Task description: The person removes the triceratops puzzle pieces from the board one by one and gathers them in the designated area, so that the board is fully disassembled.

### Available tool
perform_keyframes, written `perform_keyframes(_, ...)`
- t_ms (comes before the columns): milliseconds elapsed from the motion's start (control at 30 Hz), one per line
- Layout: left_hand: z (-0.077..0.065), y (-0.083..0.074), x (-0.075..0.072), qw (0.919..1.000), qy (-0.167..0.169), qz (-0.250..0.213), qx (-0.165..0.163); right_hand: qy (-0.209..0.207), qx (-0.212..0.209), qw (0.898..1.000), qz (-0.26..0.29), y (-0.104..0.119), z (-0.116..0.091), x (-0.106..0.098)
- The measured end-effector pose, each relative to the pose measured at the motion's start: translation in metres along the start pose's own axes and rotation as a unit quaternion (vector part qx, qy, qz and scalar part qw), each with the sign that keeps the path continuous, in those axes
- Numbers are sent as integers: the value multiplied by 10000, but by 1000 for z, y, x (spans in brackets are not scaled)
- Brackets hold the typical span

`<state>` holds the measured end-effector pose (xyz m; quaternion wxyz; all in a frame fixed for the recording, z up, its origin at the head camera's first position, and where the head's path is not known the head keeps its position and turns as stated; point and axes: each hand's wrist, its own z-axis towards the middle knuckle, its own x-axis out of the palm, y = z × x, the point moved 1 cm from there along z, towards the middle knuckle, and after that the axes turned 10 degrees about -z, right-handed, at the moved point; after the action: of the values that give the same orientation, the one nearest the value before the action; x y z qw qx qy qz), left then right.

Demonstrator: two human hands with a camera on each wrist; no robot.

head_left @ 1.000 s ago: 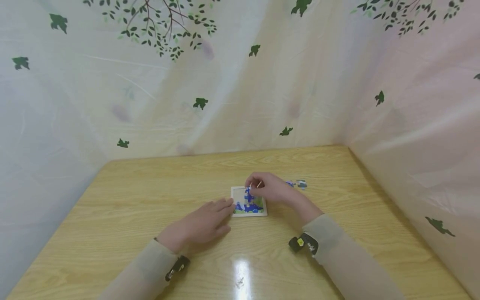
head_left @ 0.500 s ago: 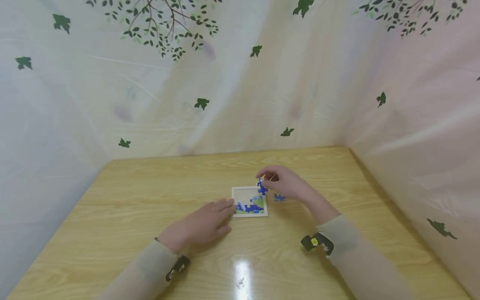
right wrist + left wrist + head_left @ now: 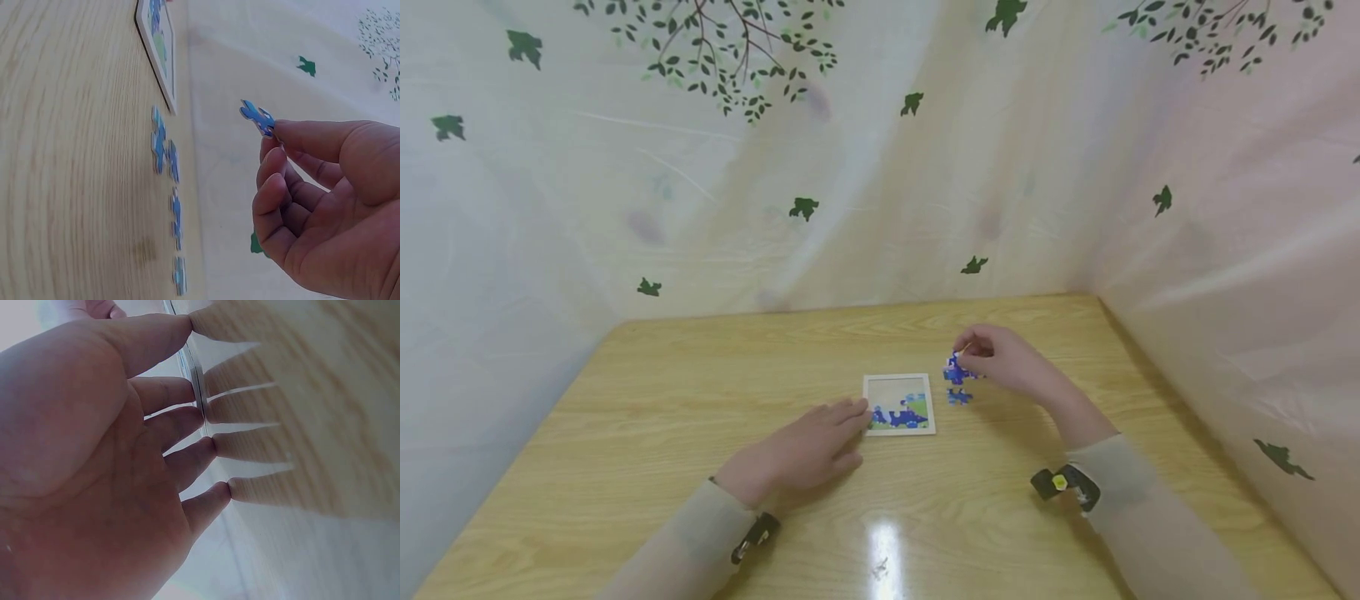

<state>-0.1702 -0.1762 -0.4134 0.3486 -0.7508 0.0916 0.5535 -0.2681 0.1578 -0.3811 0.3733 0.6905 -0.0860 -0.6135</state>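
Note:
A small white-rimmed puzzle frame point(image 3: 902, 432) lies on the wooden table, its lower and right parts filled with blue and green jigsaw pieces point(image 3: 910, 417). My left hand point(image 3: 808, 443) lies flat beside it, fingers straight, the fingertips at the frame's left edge. To the right of the frame, my right hand point(image 3: 1003, 358) pinches a blue jigsaw piece point(image 3: 257, 117) between thumb and fingers, raised off the table in the right wrist view. Just below that hand in the head view, a loose blue piece point(image 3: 958, 397) lies on the table.
Several loose pieces point(image 3: 177, 219) lie in a rough line on the tabletop in the right wrist view, partly behind my right hand in the head view. A pale curtain point(image 3: 850, 167) with leaf prints stands behind the table point(image 3: 737, 358) and along its sides.
My right hand has moved right, from over the frame to above the loose pieces, carrying the jigsaw piece along. My left hand has stayed at the frame's left edge.

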Motion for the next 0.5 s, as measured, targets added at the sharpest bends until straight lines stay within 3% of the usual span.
perform_keyframes(500,0,-1,0,10000,0,43,72,384,249,9988,192,-25,-8,-21)
